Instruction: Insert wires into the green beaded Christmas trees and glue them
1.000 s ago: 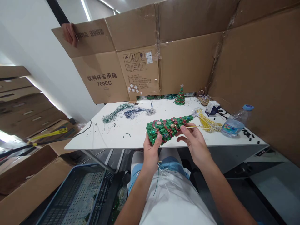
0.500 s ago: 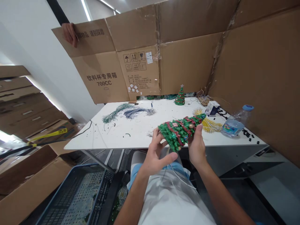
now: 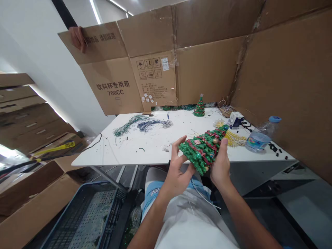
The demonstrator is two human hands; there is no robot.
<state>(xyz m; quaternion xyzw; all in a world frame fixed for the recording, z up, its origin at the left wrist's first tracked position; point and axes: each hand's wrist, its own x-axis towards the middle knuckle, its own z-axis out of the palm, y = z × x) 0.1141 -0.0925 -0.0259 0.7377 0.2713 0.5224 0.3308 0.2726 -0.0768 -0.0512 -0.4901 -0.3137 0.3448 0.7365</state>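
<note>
A small green Christmas tree [image 3: 203,150] with red garland and small baubles lies tilted between my hands, its tip pointing to the upper right. My left hand [image 3: 177,173] grips it at the wide base. Near the tip, my right hand [image 3: 220,162] holds the tree's right side. A thin white cable [image 3: 204,199] hangs below the base over my lap. Behind, a second decorated tree [image 3: 199,107] stands upright at the back of the white table [image 3: 124,152]. A bundle of yellow wires [image 3: 234,139] lies just beyond my right hand.
Green wires [image 3: 129,125] and blue wires [image 3: 150,124] lie on the table's left. A water bottle [image 3: 259,138] and a small white box [image 3: 235,120] are at right. Cardboard [image 3: 207,69] walls the back, held by another person's hand [image 3: 77,38]. A blue crate [image 3: 85,207] sits lower left.
The held tree has shifted slightly to the right and down, with its base turned a little. The fingers of my left hand have changed position at the base.
</note>
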